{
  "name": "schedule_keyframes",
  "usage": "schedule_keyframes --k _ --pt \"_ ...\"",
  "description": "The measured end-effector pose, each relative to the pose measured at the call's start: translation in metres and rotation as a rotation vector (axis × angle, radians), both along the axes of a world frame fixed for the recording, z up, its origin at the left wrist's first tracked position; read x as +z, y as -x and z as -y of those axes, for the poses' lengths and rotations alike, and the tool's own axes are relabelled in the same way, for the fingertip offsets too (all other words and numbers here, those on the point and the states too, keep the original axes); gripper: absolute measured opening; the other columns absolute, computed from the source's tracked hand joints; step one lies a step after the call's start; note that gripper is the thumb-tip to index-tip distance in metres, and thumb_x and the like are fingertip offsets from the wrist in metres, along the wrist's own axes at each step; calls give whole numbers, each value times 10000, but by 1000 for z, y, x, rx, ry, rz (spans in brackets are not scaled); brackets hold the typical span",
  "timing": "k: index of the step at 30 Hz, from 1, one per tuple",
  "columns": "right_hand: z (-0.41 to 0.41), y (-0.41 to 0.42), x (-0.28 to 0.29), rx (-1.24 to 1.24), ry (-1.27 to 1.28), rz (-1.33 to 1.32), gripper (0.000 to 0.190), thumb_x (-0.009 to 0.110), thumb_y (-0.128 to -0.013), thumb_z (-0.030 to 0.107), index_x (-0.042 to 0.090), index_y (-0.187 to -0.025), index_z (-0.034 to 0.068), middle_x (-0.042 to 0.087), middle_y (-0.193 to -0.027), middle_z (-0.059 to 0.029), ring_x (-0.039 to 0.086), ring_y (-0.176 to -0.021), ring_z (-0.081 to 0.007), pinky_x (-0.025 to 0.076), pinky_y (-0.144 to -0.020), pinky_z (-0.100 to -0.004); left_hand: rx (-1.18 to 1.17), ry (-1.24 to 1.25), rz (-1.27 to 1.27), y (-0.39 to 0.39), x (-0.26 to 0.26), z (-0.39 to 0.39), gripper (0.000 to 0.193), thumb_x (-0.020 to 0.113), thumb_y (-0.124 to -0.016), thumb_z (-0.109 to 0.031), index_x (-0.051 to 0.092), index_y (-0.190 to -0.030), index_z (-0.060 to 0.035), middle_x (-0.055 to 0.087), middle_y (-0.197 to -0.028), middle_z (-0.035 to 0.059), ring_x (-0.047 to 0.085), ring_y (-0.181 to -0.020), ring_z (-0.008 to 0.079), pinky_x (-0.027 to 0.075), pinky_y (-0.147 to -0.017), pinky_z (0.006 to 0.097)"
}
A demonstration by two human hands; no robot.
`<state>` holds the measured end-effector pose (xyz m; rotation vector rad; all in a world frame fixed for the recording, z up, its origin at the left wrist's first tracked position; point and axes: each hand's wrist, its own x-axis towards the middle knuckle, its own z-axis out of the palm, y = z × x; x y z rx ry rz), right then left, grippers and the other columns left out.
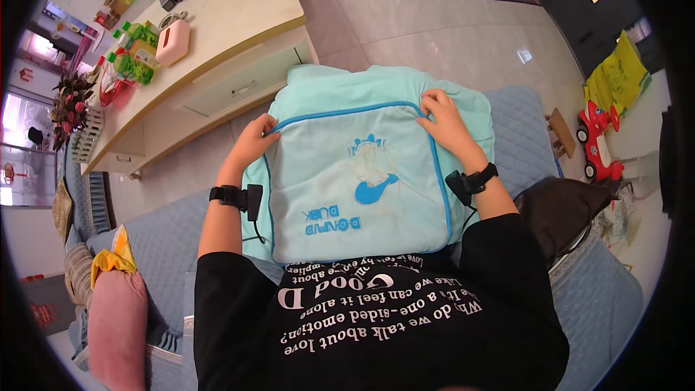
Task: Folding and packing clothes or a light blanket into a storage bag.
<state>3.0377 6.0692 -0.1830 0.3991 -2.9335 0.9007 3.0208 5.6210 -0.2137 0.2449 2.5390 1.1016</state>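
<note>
A pale fabric panel [320, 174] edged in blue piping lies across my lap. It bears a blue cartoon duck applique [374, 168] and stitched writing, both upside down from here. Thumb and fingers of my left hand [257, 138] pinch the piping at the far left corner. At the far right corner, my right hand [446, 122] has its thumb and fingertips on the piped edge. Soft mint-green fabric [353, 84] bulges out beneath the panel, on its far side and both flanks; its underside is hidden.
A blue quilted sofa cover [516, 130] spreads around me. To the left stands a long cabinet [244, 27] bearing bottles [133, 68] and a pink tissue box [174, 42]. At right are a dark brown bag [564, 212], a wooden stool [561, 131] and a red ride-on toy [597, 144].
</note>
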Motion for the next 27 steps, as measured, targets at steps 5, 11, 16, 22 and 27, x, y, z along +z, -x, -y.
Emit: schedule_keyframes --k 5,11,16,22,27 --pt "9 -16 36 -10 305 53 180 642 -795 59 558 -953 38 569 -926 -77 548 -873 -278 425 -883 -425 16 70 -495 -26 54 -14 175 644 -820 -41 604 -991 -39 545 -863 97 495 -845 280 427 -783 380" --pt "-2 -78 97 76 167 -208 209 617 -797 18 577 -1002 14 527 -800 -86 537 -757 -256 441 -847 -382 3 61 -660 -84 125 -15 171 599 -827 12 609 -992 -34 607 -945 96 548 -1065 314 422 -939 396" --pt "-20 -125 127 119 570 130 262 648 -764 -25 593 -1019 -6 566 -783 -88 565 -743 -237 436 -930 -360 107 -70 -372 -139 167 -2 136 600 -801 27 614 -930 -15 631 -859 115 608 -965 324 423 -974 447" --pt "-80 -134 174 916 1068 251 351 736 -718 -24 614 -1043 -79 665 -861 -170 673 -729 -267 541 -647 -357 -391 -816 -334 -160 237 27 155 647 -790 -146 626 -812 6 576 -609 110 534 -522 233 473 -849 500" --pt "-45 -84 164 203 836 42 370 618 -879 96 540 -1207 -58 613 -1111 -120 608 -1003 -163 474 -843 -258 282 -537 -313 -112 211 4 249 639 -864 -221 604 -937 14 623 -859 74 580 -783 168 471 -793 340"
